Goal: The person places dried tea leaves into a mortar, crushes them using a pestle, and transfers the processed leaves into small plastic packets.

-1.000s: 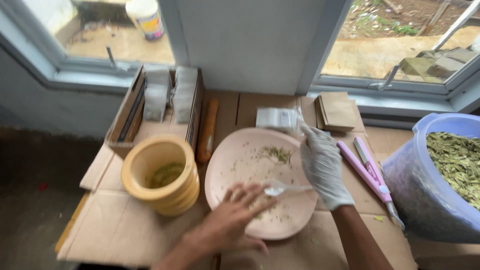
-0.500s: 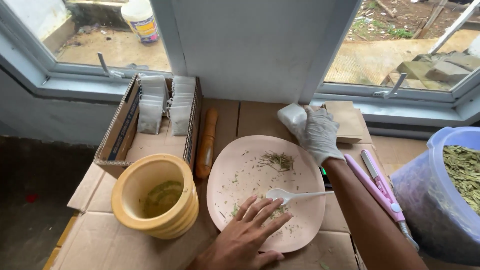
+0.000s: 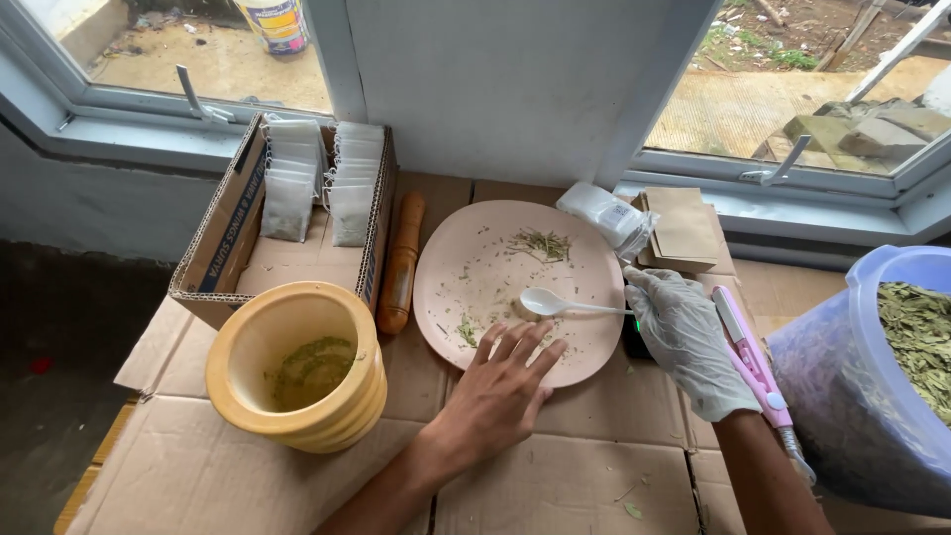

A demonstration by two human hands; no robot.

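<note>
Two hands at a pink plate (image 3: 475, 267) on the cardboard-covered surface (image 3: 555, 476).
Largest first: plastic tub of dried leaves (image 3: 872, 386) at right; yellow mortar (image 3: 297, 367) at left, green powder inside; plate between them, scattered with leaf bits. Left hand (image 3: 500, 386), bare, lies flat and released, fingertips on the plate's near rim. Right hand (image 3: 684, 332), gloved, grasps a white spoon (image 3: 560, 303), bowl resting mid-plate.

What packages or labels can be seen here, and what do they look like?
Cardboard box: back left, open, brown, dark print on its side.
Small sachets: two upright rows inside the box, pale, translucent.
Plastic packet: behind the pink plate, clear and whitish.
Brown paper envelopes: stacked beside the packet.
Labelled bucket: outside the window, white and yellow.
</note>
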